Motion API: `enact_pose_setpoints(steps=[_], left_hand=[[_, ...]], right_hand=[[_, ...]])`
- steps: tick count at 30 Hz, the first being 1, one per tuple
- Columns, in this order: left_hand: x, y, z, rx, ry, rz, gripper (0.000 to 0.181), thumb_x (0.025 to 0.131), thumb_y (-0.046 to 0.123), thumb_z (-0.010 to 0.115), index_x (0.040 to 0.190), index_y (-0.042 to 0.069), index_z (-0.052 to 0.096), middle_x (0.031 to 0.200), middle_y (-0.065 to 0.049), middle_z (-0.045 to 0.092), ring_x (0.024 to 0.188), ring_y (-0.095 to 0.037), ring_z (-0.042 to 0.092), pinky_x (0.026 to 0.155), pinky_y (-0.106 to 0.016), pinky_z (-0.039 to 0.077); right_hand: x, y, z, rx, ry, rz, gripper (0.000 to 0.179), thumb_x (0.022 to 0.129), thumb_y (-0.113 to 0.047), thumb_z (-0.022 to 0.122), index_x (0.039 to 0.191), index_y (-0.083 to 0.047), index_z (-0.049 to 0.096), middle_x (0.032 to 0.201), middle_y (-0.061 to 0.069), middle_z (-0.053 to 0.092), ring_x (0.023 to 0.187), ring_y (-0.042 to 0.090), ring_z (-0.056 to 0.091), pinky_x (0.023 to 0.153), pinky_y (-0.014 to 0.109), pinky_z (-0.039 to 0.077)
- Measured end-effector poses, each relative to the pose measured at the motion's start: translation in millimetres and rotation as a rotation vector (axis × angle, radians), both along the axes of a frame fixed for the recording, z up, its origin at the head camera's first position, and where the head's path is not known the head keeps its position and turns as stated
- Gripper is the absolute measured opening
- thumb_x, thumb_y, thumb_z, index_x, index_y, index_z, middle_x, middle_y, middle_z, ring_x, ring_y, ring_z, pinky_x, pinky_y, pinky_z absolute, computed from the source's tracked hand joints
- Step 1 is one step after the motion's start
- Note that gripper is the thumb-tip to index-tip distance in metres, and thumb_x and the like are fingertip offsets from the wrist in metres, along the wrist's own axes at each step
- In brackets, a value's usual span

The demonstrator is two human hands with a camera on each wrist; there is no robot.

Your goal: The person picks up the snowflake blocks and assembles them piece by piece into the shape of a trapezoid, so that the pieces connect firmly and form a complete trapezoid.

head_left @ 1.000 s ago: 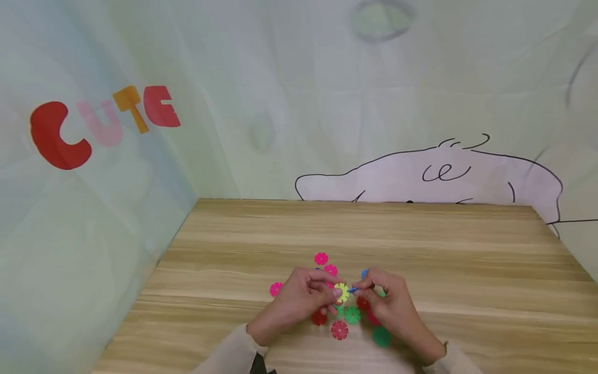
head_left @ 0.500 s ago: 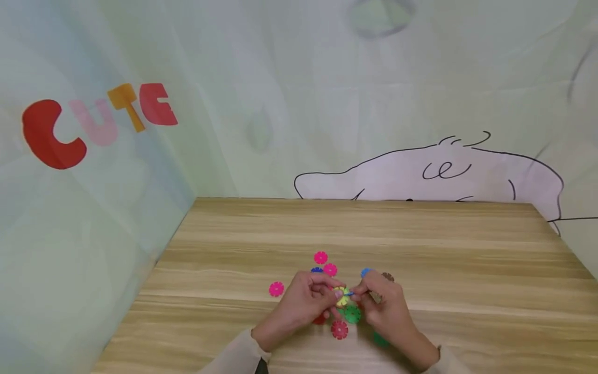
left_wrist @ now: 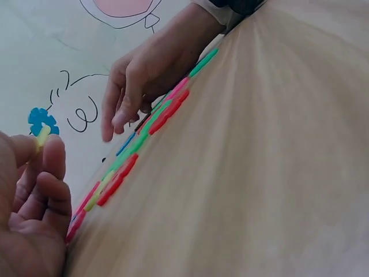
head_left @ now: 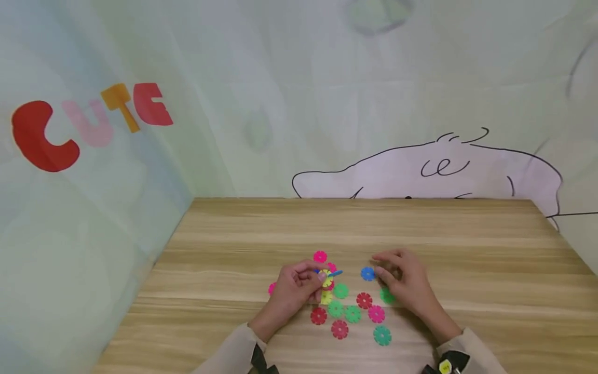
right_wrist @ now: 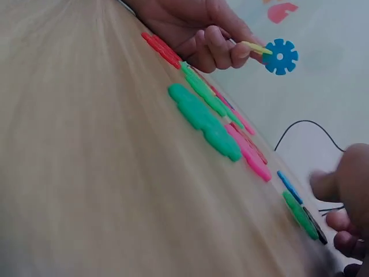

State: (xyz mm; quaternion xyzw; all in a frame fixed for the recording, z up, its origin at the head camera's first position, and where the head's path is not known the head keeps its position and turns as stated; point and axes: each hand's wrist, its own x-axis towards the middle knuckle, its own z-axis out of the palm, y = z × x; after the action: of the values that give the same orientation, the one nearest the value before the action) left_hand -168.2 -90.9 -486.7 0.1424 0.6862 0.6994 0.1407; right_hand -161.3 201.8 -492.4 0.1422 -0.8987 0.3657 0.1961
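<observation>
My left hand (head_left: 294, 291) pinches a yellow notched plastic disc (head_left: 325, 279) between thumb and fingers, raised over the table. A blue notched disc (right_wrist: 280, 56) is slotted into its edge at an angle, and sticks out to the right in the head view. My right hand (head_left: 410, 283) hovers at the right of the scattered discs, thumb and index finger apart and nothing between them. Nearest its fingertips lies a loose blue disc (head_left: 368, 274) on the table. A green disc (head_left: 386, 296) lies partly hidden beneath the right hand.
Several notched discs lie flat on the wooden table (head_left: 233, 228), including red (head_left: 339, 329), pink (head_left: 376, 314), teal (head_left: 382, 335) and green ones (head_left: 352, 314). Some by the left hand overlap or are partly covered. A printed cloth (head_left: 243, 104) stands behind the table and along its left side.
The blue disc, earlier in my right fingers, has been pushed into the yellow disc and let go. My right hand has moved away rightward; my left has shifted left and away from me with the joined pair.
</observation>
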Motion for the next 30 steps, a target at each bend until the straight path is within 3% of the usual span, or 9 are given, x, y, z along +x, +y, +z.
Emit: enact_pose_setpoints(steps=[3, 6, 8, 10, 12, 14, 16, 24, 30], left_hand=[[1.8, -0.2, 0.0, -0.01, 0.019, -0.017, 0.028, 0.106, 0.015, 0.069, 0.128, -0.001, 0.072, 0.077, 0.003, 0.069, 0.061, -0.003, 0.065, 0.061, -0.019, 0.06], [2.8, 1.1, 0.8, -0.02, 0.024, -0.016, 0.027, 0.105, 0.015, 0.07, 0.128, 0.0, 0.072, 0.081, -0.005, 0.07, 0.062, -0.003, 0.066, 0.061, -0.019, 0.059], [2.6, 2.4, 1.1, -0.03, 0.032, -0.02, 0.028, 0.105, 0.015, 0.07, 0.128, 0.0, 0.073, 0.083, -0.014, 0.071, 0.062, -0.004, 0.066, 0.061, -0.019, 0.058], [2.4, 3.6, 1.7, -0.04, 0.043, -0.025, 0.028, 0.106, 0.016, 0.07, 0.129, 0.001, 0.073, 0.085, -0.022, 0.071, 0.063, -0.004, 0.066, 0.061, -0.018, 0.057], [2.5, 4.0, 2.1, -0.051, 0.057, -0.032, 0.028, 0.106, 0.017, 0.07, 0.129, 0.002, 0.073, 0.087, -0.028, 0.07, 0.063, -0.004, 0.066, 0.06, -0.017, 0.054], [2.9, 3.8, 2.2, -0.057, 0.067, -0.036, 0.027, 0.106, 0.016, 0.07, 0.129, 0.002, 0.074, 0.088, -0.031, 0.07, 0.063, -0.004, 0.066, 0.058, -0.016, 0.052], [3.1, 3.3, 2.6, -0.063, 0.077, -0.04, 0.027, 0.105, 0.016, 0.07, 0.128, 0.001, 0.074, 0.089, -0.033, 0.069, 0.062, -0.004, 0.066, 0.056, -0.015, 0.05], [3.3, 3.1, 4.0, -0.102, 0.104, -0.052, 0.024, 0.104, 0.018, 0.072, 0.123, 0.002, 0.076, 0.08, -0.029, 0.07, 0.059, -0.005, 0.065, 0.051, -0.014, 0.041], [4.6, 3.1, 3.8, -0.114, 0.105, -0.064, 0.024, 0.104, 0.019, 0.073, 0.121, 0.002, 0.077, 0.078, -0.026, 0.071, 0.058, -0.005, 0.065, 0.05, -0.014, 0.04]], right_hand=[[-1.7, -5.6, -2.8, 0.068, -0.014, 0.04, 0.023, 0.087, -0.015, 0.089, 0.109, -0.018, 0.082, 0.114, 0.009, 0.071, 0.103, 0.025, 0.06, 0.089, 0.043, 0.044], [-1.8, -9.3, -2.1, 0.08, -0.036, 0.036, 0.023, 0.085, -0.015, 0.09, 0.104, -0.019, 0.077, 0.112, 0.007, 0.07, 0.111, 0.031, 0.059, 0.093, 0.053, 0.039], [-3.0, -9.2, -1.1, 0.039, -0.04, 0.039, 0.025, 0.084, -0.011, 0.091, 0.099, -0.019, 0.073, 0.103, 0.002, 0.072, 0.104, 0.025, 0.062, 0.095, 0.05, 0.041], [-3.5, -9.2, 0.1, -0.028, -0.024, 0.059, 0.026, 0.084, -0.006, 0.09, 0.097, -0.017, 0.071, 0.093, -0.003, 0.073, 0.093, 0.016, 0.064, 0.092, 0.038, 0.047], [-2.9, -10.1, 1.2, -0.122, -0.007, 0.092, 0.025, 0.084, -0.001, 0.089, 0.098, -0.013, 0.072, 0.085, -0.005, 0.074, 0.081, 0.007, 0.065, 0.084, 0.024, 0.053], [-0.6, -12.9, 2.3, -0.214, -0.005, 0.136, 0.022, 0.085, 0.002, 0.087, 0.101, -0.007, 0.075, 0.081, -0.003, 0.076, 0.073, 0.001, 0.065, 0.071, 0.02, 0.056], [3.5, -17.4, 3.7, -0.289, -0.033, 0.173, 0.021, 0.089, 0.003, 0.084, 0.108, -0.002, 0.077, 0.078, 0.0, 0.077, 0.071, -0.001, 0.064, 0.069, 0.018, 0.055], [18.6, -35.1, 7.9, -0.453, -0.213, 0.227, 0.014, 0.099, -0.007, 0.075, 0.113, -0.005, 0.079, 0.078, 0.008, 0.079, 0.072, 0.009, 0.068, 0.073, 0.023, 0.055], [23.2, -42.1, 6.9, -0.471, -0.238, 0.247, 0.013, 0.102, -0.009, 0.073, 0.113, -0.006, 0.077, 0.076, 0.009, 0.079, 0.071, 0.018, 0.071, 0.076, 0.025, 0.055]])
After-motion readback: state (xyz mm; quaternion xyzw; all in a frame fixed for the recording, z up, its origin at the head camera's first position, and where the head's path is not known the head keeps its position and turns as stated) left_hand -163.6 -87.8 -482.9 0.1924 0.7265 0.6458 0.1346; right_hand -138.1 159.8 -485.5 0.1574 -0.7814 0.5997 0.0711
